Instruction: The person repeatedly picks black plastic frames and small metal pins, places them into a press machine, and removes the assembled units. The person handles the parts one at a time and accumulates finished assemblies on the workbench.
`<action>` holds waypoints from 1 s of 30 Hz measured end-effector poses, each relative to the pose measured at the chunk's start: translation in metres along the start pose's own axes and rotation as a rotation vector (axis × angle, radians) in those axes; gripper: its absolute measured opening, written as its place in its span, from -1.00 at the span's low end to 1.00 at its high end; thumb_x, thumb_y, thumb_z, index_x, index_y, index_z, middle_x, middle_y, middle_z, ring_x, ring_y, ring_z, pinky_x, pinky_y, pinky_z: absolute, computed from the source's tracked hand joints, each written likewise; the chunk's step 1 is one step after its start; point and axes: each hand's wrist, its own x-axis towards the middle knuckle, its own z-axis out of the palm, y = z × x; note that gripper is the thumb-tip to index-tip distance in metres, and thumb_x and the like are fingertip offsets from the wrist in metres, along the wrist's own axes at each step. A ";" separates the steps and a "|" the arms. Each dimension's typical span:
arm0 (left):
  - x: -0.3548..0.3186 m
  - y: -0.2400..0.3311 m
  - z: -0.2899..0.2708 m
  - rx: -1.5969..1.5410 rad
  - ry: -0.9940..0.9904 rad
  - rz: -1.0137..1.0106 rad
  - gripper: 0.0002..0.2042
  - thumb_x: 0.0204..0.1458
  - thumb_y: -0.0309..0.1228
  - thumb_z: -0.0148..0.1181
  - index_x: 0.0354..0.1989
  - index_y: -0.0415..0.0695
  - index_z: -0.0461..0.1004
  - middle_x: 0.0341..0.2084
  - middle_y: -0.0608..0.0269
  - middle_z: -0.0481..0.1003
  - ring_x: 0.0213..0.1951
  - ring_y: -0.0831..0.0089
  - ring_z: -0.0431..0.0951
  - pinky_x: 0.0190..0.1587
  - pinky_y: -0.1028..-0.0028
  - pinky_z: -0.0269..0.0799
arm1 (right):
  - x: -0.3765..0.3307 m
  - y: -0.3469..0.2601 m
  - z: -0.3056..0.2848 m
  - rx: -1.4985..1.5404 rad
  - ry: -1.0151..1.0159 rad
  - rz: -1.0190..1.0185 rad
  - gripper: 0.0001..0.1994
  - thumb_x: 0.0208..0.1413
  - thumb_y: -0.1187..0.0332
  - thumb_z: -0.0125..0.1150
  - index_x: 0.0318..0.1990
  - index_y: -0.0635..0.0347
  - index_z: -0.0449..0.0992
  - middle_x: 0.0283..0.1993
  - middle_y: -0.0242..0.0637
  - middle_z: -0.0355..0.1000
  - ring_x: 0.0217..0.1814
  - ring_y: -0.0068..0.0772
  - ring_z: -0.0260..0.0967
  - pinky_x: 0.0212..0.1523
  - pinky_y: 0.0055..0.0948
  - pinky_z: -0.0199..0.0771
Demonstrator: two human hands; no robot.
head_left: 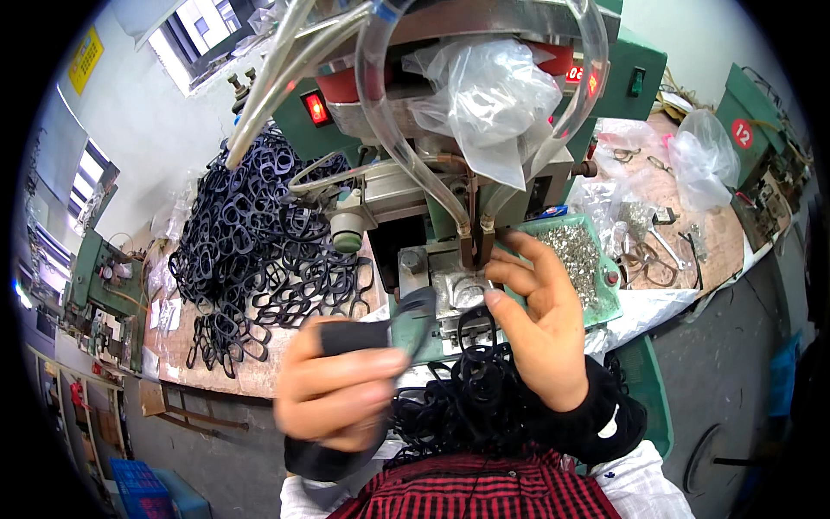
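Observation:
My left hand [341, 381] is closed round a dark frame piece [415, 316], blurred by motion, in front of the green bench machine [506, 208]. It resembles the looped, spectacle-like frames around it. My right hand [540, 320] reaches to the machine's tooling with its fingers curved and apart. Nothing shows between them. Its fingertips are beside the two brown metal prongs [475, 246], above a small metal work plate [458, 294]. Below the plate, a bunch of black looped frames [467, 389] lies by my lap, partly hidden by my hands.
A large heap of dark looped frames [259, 225] covers the bench at left. To the right stands a green tray [609, 303] of small metal parts. Farther right are a wrench [670, 251] and plastic bags [705, 160]. Clear hoses [372, 95] hang before the machine.

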 end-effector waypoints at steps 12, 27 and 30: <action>-0.035 -0.028 0.054 0.095 -0.341 0.095 -0.67 -0.24 -0.48 0.43 -0.19 -0.04 0.67 -0.15 0.26 0.62 -0.26 0.27 0.56 -0.09 0.14 0.56 | 0.009 0.090 -0.130 -1.237 0.156 -0.408 -0.85 -0.07 0.45 0.34 -0.29 0.21 0.58 0.11 0.03 0.40 0.30 0.17 0.26 0.22 -0.01 0.32; -0.067 -0.082 -0.023 0.666 0.183 -0.425 -0.79 0.00 -0.62 0.26 -0.15 -0.23 0.52 -0.11 0.11 0.54 -0.07 0.16 0.49 0.04 0.27 0.33 | 0.020 0.089 -0.132 -1.263 0.090 -0.414 -0.86 -0.05 0.53 0.29 -0.30 0.30 0.52 0.06 0.04 0.45 0.17 0.17 0.35 0.16 -0.05 0.35; -0.055 -0.168 -0.050 1.014 -0.003 -0.361 -0.84 -0.07 -0.51 0.30 -0.28 -0.18 0.55 -0.17 0.14 0.55 -0.11 0.09 0.44 -0.04 0.19 0.36 | 0.026 0.076 -0.114 -1.189 0.124 -0.426 -0.90 -0.03 0.53 0.23 -0.31 0.29 0.50 -0.19 -0.06 0.47 -0.07 0.10 0.39 -0.08 -0.07 0.40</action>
